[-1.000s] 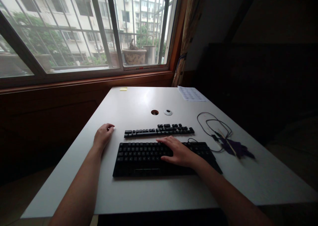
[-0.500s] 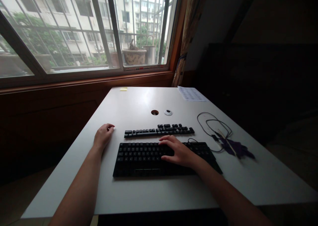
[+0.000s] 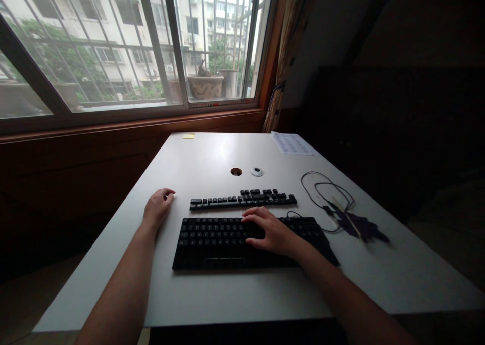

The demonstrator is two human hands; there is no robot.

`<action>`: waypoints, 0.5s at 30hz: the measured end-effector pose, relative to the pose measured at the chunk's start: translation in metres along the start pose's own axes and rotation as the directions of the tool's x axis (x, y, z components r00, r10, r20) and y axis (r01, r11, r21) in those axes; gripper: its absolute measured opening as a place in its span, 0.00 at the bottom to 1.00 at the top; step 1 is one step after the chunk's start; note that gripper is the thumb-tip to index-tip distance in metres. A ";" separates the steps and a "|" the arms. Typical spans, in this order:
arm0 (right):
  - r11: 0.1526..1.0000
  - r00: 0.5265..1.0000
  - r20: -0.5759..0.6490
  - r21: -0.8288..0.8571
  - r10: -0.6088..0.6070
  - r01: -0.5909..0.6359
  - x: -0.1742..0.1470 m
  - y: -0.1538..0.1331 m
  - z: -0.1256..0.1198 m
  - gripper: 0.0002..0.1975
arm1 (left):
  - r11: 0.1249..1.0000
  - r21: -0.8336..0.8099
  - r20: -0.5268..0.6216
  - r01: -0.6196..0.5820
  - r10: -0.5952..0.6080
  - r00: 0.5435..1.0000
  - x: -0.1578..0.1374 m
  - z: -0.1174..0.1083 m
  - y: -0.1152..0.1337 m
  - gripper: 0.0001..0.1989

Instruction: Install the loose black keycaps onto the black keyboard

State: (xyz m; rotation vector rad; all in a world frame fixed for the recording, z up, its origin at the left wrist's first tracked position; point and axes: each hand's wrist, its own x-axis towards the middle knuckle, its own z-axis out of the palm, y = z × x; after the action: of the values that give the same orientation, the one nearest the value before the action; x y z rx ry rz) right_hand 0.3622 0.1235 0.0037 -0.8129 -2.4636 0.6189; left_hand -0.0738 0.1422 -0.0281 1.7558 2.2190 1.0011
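Note:
A black keyboard (image 3: 212, 254) lies on the white desk; its lower rows are bare of keycaps, while keycaps stand in the upper rows. Over its middle is my right hand (image 3: 271, 231), thumb and fingers spread apart, fingertips at the keys and nothing visible held. Behind the keyboard, loose black keycaps (image 3: 231, 201) are lined up in rows. My left hand (image 3: 157, 206) rests on the desk to the left of these, its fingers loosely curled in, with nothing showing in them. The right hand hides part of the keyboard.
Right of the keyboard lie a looped black cable (image 3: 318, 183) and a dark purple cloth (image 3: 359, 226) with a thin stick across it. Farther back are a cable hole (image 3: 237, 171), its round cover (image 3: 256, 171), printed paper (image 3: 291, 144) and a yellow sticky note (image 3: 188, 136).

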 end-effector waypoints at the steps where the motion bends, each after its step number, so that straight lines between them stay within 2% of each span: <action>1: 1.000 1.000 -0.007 0.008 0.003 -0.003 0.000 0.001 0.000 0.28 | 1.000 0.000 0.001 0.001 -0.001 1.000 0.000 0.000 0.000 0.15; 10: 0.995 0.995 0.035 0.052 0.088 -0.090 0.003 -0.004 -0.004 0.33 | 1.000 -0.009 -0.003 0.002 -0.002 1.000 -0.001 0.000 0.002 0.15; 13: 0.994 0.993 0.046 -0.001 0.107 -0.107 0.005 -0.008 -0.003 0.30 | 1.000 -0.011 0.000 0.000 0.000 1.000 -0.001 0.000 0.001 0.15; 15: 0.992 0.992 0.051 -0.062 0.111 -0.108 0.007 -0.010 0.000 0.31 | 1.000 -0.011 0.000 0.000 0.000 1.000 -0.001 0.000 0.001 0.15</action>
State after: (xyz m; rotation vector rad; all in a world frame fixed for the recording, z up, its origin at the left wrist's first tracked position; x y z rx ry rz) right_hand 0.3532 0.1203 0.0117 -0.9724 -2.5100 0.6166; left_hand -0.0728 0.1417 -0.0279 1.7509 2.2095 1.0106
